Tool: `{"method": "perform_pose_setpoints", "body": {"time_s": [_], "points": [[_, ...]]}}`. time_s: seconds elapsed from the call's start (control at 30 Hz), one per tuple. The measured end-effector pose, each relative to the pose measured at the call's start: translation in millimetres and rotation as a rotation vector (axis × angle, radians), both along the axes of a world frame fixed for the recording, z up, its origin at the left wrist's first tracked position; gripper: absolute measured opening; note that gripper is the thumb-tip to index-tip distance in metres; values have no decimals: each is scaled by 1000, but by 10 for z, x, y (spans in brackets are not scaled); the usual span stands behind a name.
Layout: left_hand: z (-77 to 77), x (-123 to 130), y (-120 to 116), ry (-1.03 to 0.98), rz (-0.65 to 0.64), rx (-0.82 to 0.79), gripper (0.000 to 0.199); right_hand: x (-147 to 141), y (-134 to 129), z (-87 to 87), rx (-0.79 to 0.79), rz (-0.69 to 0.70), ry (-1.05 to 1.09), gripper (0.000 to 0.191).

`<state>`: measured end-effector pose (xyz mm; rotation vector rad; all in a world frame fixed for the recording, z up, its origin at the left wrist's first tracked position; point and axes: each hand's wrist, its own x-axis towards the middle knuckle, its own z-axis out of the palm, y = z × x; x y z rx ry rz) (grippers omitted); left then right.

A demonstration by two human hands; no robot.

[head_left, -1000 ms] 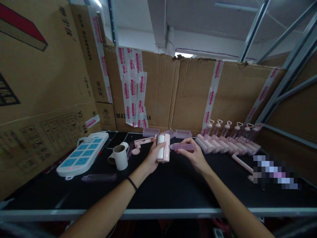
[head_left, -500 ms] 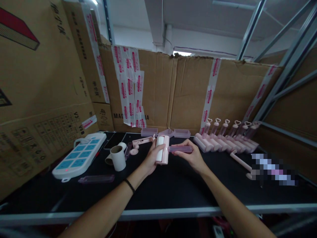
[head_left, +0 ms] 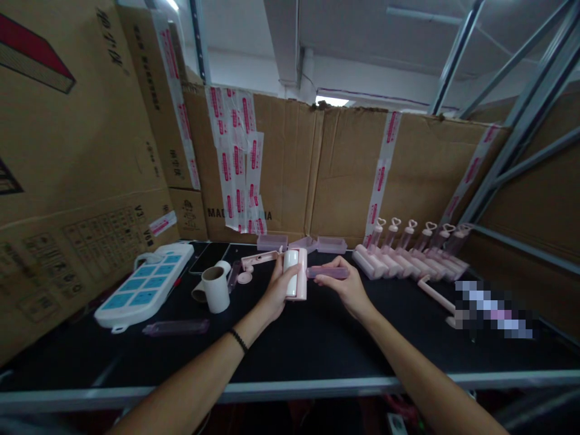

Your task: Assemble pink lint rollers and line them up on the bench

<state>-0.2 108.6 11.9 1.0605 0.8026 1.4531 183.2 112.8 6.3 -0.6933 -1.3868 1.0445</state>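
Observation:
Over the middle of the black table, my left hand (head_left: pixel 277 289) is closed round a pink lint roller (head_left: pixel 301 278) with a white sticky roll (head_left: pixel 290 275) in its housing. My right hand (head_left: pixel 348 284) pinches a translucent purple handle (head_left: pixel 328 272), whose left end meets the side of the roller's housing. Whether the two are locked together I cannot tell. Left of my hands lie a pink open frame (head_left: pixel 263 258) and small pink round pieces (head_left: pixel 244 277).
White paper rolls (head_left: pixel 215 290) stand left, beside a power strip (head_left: pixel 145 284). Another purple handle (head_left: pixel 176 327) lies in front of them. Purple trays (head_left: pixel 331 244) line the cardboard wall (head_left: pixel 290 163). Several finished-looking lint rollers (head_left: pixel 408 263) stand in a row right, near a pink arm (head_left: pixel 437 295).
The roller has turned slightly in my left hand, so the white roll shows more fully. Both hands keep nearly the same place, and the handle stays against the housing.

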Motion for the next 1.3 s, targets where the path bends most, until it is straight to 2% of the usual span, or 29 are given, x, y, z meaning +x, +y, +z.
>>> {"method": "perform_pose_setpoints", "body": {"time_s": [0.2, 0.3, 0.4, 0.47, 0.6, 0.73, 0.83, 0.9, 1.0, 1.07, 1.1, 1.2, 1.3], "points": [[14, 33, 0, -57, -47, -57, 58, 17, 25, 18, -28, 14, 63, 34], [-14, 90, -5, -150, -171, -86, 54, 59, 98, 53, -48, 14, 193, 33], [-68, 115, -15, -88, -282, -61, 56, 129, 185, 55, -60, -6, 234, 28], [-96, 108, -16, 25, -290, -14, 60, 172, 223, 28, -104, 8, 199, 30], [-117, 88, 7, 130, -198, 73, 66, 191, 231, -39, -212, 112, 51, 36], [-149, 89, 46, 147, -160, 107, 75, 159, 242, -6, -175, 160, -217, 38], [-161, 66, 89, 191, -137, 147, 68, 189, 288, 93, -123, 161, -300, 40], [-133, 34, 141, 314, -51, 243, 55, 249, 317, 157, -118, 112, -296, 41], [-35, -6, 283, 639, 270, 428, 40, 373, 320, 191, -126, 4, -200, 44], [30, -6, 430, 912, 479, 529, 46, 454, 285, 159, -128, -36, -102, 43], [51, 3, 517, 1065, 530, 546, 53, 488, 259, 130, -129, -49, -59, 43], [56, 50, 791, 1395, 560, 429, 69, 560, 163, 19, -134, -87, 11, 41], [13, 94, 1008, 1489, 530, 353, 67, 595, 84, -63, -129, -90, 36, 42]]}}
